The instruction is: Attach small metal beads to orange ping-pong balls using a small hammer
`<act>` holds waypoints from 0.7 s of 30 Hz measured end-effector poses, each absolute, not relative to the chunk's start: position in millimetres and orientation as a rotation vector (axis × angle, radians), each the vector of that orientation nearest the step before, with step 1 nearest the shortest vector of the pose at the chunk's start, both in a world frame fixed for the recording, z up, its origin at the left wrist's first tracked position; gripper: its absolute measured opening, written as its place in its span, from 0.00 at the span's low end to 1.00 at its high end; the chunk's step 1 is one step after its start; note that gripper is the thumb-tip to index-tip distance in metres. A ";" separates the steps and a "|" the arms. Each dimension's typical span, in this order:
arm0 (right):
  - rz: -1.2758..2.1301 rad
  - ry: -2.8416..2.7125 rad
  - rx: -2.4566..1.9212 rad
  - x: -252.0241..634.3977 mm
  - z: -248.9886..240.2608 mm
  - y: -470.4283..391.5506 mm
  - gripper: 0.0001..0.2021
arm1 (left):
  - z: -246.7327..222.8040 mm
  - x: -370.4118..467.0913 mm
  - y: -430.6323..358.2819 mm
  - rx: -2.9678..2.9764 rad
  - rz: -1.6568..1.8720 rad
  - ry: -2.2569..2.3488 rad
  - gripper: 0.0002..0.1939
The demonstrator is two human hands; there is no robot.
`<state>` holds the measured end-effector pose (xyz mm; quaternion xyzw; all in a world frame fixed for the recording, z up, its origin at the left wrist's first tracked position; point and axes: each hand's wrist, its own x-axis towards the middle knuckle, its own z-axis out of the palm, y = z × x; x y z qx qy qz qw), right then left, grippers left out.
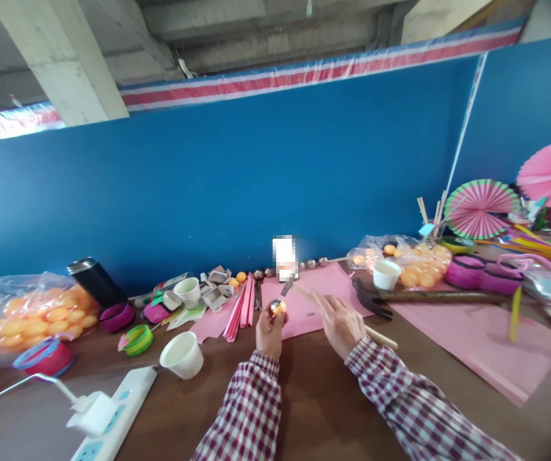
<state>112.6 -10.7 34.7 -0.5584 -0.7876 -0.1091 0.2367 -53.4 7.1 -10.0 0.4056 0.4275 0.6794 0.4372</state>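
Observation:
My left hand (269, 331) is closed on a small ping-pong ball (278, 310), orange below and shiny silver on top. In my right hand (341, 320) is a paintbrush (304, 292) with a long wooden handle and a flat dark-grey tip. The handle's back end comes out below the hand, and the tip hovers just above and beyond the ball, apart from it. Under both hands lies pink paper (311, 314). Along the back stands a row of shiny silver balls (323, 261), beside a white item blurred out.
A hammer (371, 299) lies right of my right hand. White cups (182, 355) stand on both sides, with bags of orange balls (35, 314) further out. A power strip (116, 416) is front left. Paper fans (483, 208) stand at right, before a blue partition (256, 173).

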 end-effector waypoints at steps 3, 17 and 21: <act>-0.251 -2.200 -1.547 110.5 37.1 -11.1 0.22 | -9.0 -51.7 5.7 0.976 1.660 1.014 0.22; -0.118 -2.072 -1.984 142.2 26.7 22.8 0.15 | -7.8 -45.9 -0.6 1.113 1.581 1.136 0.24; -0.147 -2.085 -1.814 135.1 22.0 21.3 0.16 | -6.0 -44.9 -1.6 1.141 1.545 1.172 0.24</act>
